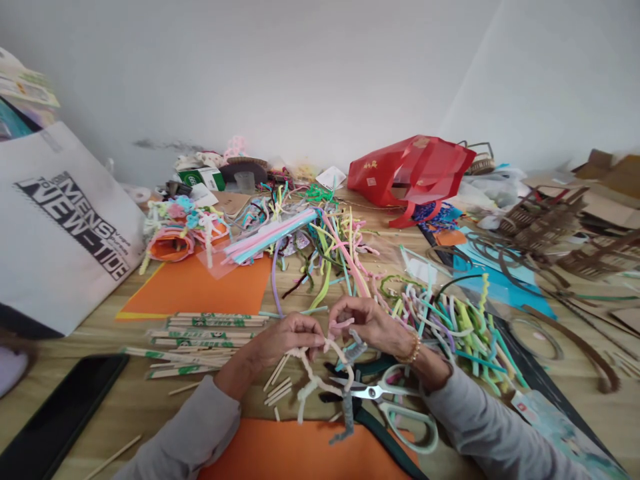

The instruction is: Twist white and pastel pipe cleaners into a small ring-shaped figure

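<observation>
Both hands meet over the near middle of the table, fingers pinched on one piece of pipe cleaner work. My left hand [293,337] grips the cream end of a bent pipe cleaner loop [325,385], which hangs down with grey and pale green pieces twisted onto it. My right hand [367,323] pinches a pink pipe cleaner [343,325] at the top of the same piece. Below lie white-handled scissors [383,392], partly over dark green-handled pliers [377,437]. An orange sheet [285,450] lies nearest me, with short cut sticks [279,392] just beyond it.
Paper-wrapped chopsticks [215,339] and a black phone [65,413] lie to the left, beside a large white bag [65,227]. Pipe cleaners [465,333] heap at right and across the middle. A red bag [385,173] stands at the back, woven baskets [540,217] at far right.
</observation>
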